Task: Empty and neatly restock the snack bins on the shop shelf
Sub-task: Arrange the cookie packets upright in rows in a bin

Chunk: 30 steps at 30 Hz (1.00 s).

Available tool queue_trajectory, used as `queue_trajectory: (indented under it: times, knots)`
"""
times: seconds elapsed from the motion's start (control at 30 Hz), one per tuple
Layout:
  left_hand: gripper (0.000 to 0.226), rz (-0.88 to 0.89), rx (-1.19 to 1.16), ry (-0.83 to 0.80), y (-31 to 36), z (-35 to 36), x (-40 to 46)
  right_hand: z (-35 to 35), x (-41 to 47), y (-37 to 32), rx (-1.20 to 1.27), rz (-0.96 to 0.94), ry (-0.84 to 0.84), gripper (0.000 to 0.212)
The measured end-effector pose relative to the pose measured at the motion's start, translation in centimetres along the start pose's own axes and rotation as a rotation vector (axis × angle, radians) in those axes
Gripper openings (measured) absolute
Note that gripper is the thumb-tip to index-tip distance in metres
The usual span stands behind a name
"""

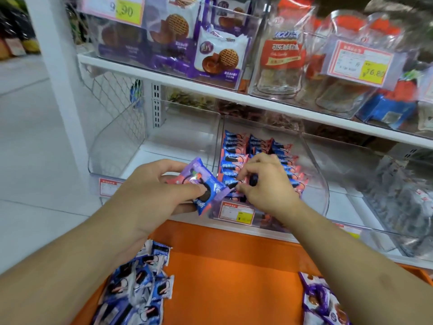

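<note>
My left hand (152, 191) grips a small stack of blue and pink cookie packets (201, 184) in front of the lower shelf. My right hand (264, 184) reaches into the middle clear bin (314, 174) and pinches the edge of one packet in the front row. Neat rows of the same blue and pink packets (255, 151) stand in that bin. To its left stands an empty clear bin (131, 141). Below lies an orange tray (222, 273) with a pile of blue and white packets (138, 287) at its left and purple packets (321, 303) at its right.
The upper shelf (164, 76) carries clear bins of purple waffle-cookie packs (210, 55) and red-labelled snack bags (283, 50), with price tags (360, 62) on the fronts. A bin of grey packets (398, 198) stands at the right of the lower shelf. A white upright (56, 78) frames the left side.
</note>
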<state>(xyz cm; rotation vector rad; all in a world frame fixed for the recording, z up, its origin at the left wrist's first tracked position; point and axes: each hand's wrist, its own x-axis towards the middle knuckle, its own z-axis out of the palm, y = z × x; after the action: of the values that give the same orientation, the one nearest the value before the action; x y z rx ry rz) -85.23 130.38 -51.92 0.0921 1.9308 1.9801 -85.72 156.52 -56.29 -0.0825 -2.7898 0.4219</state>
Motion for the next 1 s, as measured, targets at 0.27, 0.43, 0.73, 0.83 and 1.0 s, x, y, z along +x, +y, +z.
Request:
queue_trajectory:
  times: [0.27, 0.43, 0.73, 0.83, 1.0]
  knots:
    - [0.022, -0.018, -0.076, -0.032, 0.6, 0.5, -0.3, -1.9, -1.7, -0.6, 0.013, 0.032, -0.076, 0.026]
    - [0.027, 0.087, 0.255, -0.017, 0.4, 1.4, -0.9, -5.7, -6.0, -1.9, 0.263, 0.12, -0.111, 0.031]
    - [0.028, 0.267, 0.515, -0.272, -0.4, 4.9, -2.7, -7.6, -10.0, -2.9, 0.75, 0.152, -0.163, 0.025]
    - [0.033, 0.352, 0.594, -0.196, -0.8, 5.3, -2.1, -7.6, -9.9, -2.4, 0.875, 0.281, -0.101, 0.019]
    - [0.038, 0.556, 0.848, -0.06, 0.1, 5.7, 1.2, -7.4, -8.6, -1.1, 0.673, 0.237, -0.041, 0.018]
